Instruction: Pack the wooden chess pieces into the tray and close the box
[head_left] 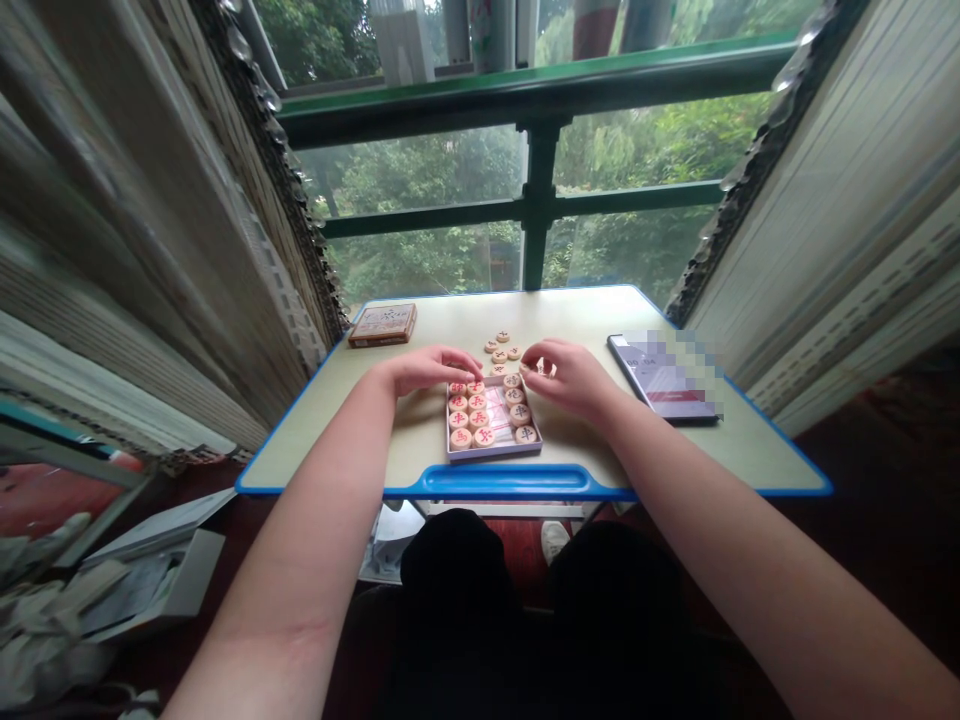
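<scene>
A shallow open box [495, 452] stands near the table's front edge. Two columns of red-marked Chinese chess pieces [478, 420] fill its left side, and one column of dark-marked pieces [520, 413] lines its right side. Between them, the pale, pink-lined bottom [499, 412] shows. My left hand [431, 368] rests at the box's far left corner, fingers stretched and slightly bent, fingertips by the red pieces. At the far right corner, my right hand [566, 375] has its fingers curled around a Chinese chess piece [545, 369], partly hidden by the fingers. Several loose pieces [499, 355] lie beyond the box.
A flat brown box [382, 325] lies at the table's back left. On the right is a tablet [664, 375], partly pixelated. The table [315, 440] has a blue rim, with a window [536, 200] behind it and curtains [840, 200] on both sides.
</scene>
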